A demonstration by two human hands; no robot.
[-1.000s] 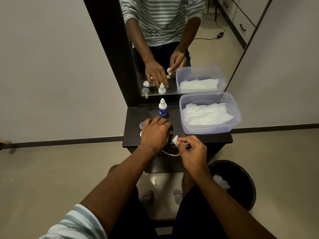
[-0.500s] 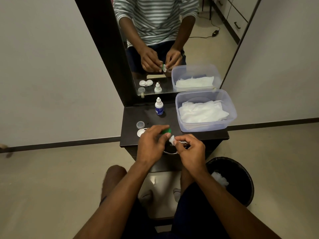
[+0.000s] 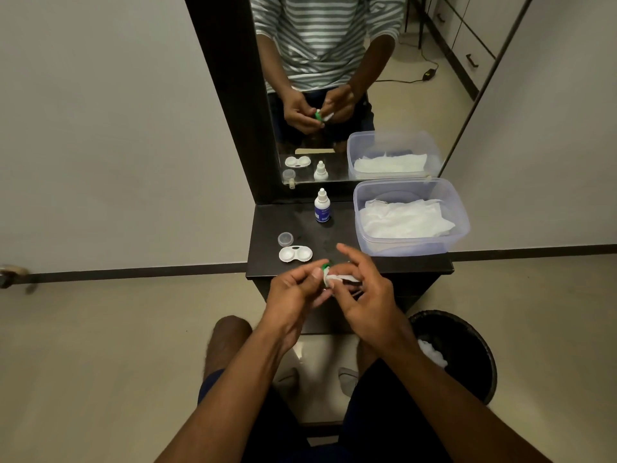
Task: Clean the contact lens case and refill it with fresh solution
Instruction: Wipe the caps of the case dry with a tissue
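Contact lens case (image 3: 295,254), white, two joined wells, lies open near the left front edge of the dark tabletop (image 3: 337,238), centre of the frame. Its long axis runs left to right across the picture, parallel to the tabletop's front edge; both wells face upward. A small clear cap (image 3: 285,239) sits just behind it, apart from it.

Below and right of the case, in front of the tabletop edge, the left hand (image 3: 293,295) pinches a green cap (image 3: 324,266) between curled fingers and thumb, while the right hand (image 3: 367,292) grips a scrap of white tissue (image 3: 337,279) pressed against that cap, its index finger raised clear. The cap stands roughly on edge; which way its hollow side faces cannot be told.

Step in hand, as judged: wiping a lid dry, part of the cleaning stage. Refilling appears not yet begun, since the solution bottle (image 3: 322,207) stands upright and closed at the rear of the tabletop, well apart from the case. The next move probably calls for a small rotation of the cap against the tissue, then discarding the tissue.

Right of the bottle, a clear plastic tub (image 3: 462,215) holds folded white tissues (image 3: 404,218). A black waste bin (image 3: 474,369) containing crumpled tissue stands on the floor at lower right. The mirror (image 3: 450,95) behind repeats the scene.
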